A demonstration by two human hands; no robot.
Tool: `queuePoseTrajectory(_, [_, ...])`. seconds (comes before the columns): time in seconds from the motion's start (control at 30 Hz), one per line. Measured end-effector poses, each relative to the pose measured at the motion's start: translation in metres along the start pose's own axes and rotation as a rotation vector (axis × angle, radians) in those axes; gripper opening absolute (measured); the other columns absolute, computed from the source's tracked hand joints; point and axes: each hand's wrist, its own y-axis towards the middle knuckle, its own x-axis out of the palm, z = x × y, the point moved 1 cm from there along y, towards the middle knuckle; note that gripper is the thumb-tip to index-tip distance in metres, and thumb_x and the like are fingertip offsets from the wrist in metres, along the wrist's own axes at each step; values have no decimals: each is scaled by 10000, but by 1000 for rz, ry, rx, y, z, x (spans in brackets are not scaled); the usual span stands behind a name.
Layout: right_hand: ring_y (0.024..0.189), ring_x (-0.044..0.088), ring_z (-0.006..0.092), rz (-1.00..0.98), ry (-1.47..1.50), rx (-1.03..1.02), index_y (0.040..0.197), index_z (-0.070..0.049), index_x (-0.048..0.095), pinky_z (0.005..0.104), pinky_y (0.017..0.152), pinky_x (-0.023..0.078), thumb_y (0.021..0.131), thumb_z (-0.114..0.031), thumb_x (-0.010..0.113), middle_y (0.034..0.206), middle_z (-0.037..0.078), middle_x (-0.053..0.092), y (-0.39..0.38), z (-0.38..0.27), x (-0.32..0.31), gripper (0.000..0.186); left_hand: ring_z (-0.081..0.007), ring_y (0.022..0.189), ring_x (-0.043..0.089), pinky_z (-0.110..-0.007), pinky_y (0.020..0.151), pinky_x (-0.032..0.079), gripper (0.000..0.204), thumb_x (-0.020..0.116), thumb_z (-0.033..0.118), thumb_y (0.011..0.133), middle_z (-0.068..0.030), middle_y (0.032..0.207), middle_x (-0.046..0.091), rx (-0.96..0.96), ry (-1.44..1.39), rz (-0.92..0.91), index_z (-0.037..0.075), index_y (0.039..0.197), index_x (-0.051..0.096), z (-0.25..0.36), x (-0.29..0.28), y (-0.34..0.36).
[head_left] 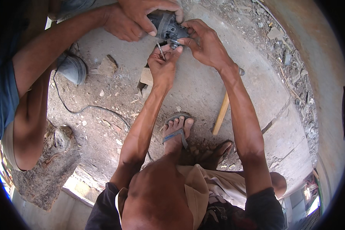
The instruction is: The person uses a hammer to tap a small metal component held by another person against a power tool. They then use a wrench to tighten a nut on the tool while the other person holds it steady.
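Observation:
A dark grey angle grinder (pixel 171 29) is held up at the top middle, its shiny round spindle (pixel 174 43) facing down toward me. My right hand (pixel 207 45) closes around the right side of the grinder's head, thumb beside the spindle. From below, my left hand (pixel 163 66) reaches with thumb and fingertips to the spindle. A thin, pale metal rod (pixel 160 51) sticks up out of that hand's closed fingers. Another person's hands (pixel 136 21) grip the grinder's body from the upper left. The contact of my left fingertips with the spindle is partly hidden.
A wooden handle (pixel 221 114) lies beside my right forearm. Stone pieces (pixel 108 66) and a small block (pixel 146 76) rest on the dusty concrete. A black cable (pixel 92 107) curves across the left. A curved wall (pixel 314 57) bounds the right; a rough log-like lump (pixel 50 168) stands lower left.

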Motion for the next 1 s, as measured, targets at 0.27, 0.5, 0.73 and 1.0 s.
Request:
queuePoseTrajectory(0.27, [1122, 641, 388, 40, -26, -13, 1257, 48, 587, 439, 943, 515, 894, -88, 716, 1236, 190, 628, -1, 2, 4, 408, 18, 556, 367, -193, 482, 250, 201, 810, 101, 886, 61, 790, 648, -67, 44, 1, 28, 1043, 708, 6, 1, -1])
queuePoseTrajectory(0.5, [1194, 604, 373, 31, -15, 23, 1281, 34, 584, 431, 1008, 489, 907, -86, 696, 1297, 184, 603, -2, 5, 7, 409, 20, 592, 407, -180, 503, 276, 227, 808, 94, 884, 27, 862, 693, -91, 14, 12, 22, 1066, 693, 3, 0, -1])
queuePoseTrajectory(0.73, [1053, 665, 376, 109, -54, -92, 1226, 32, 586, 440, 885, 531, 901, -74, 715, 1164, 209, 637, -2, 7, 8, 365, -18, 737, 534, -176, 660, 408, 193, 794, 40, 881, -16, 929, 718, 110, 180, 66, 8, 1031, 676, -1, 6, -3])
queuePoseTrajectory(1.0, [1092, 648, 370, 75, -49, -50, 1247, 25, 590, 437, 913, 519, 899, -66, 706, 1200, 197, 628, -3, 7, 5, 378, 14, 564, 396, -178, 487, 273, 179, 807, 53, 875, 54, 814, 652, -172, -64, 44, 29, 998, 680, 9, 7, -4])
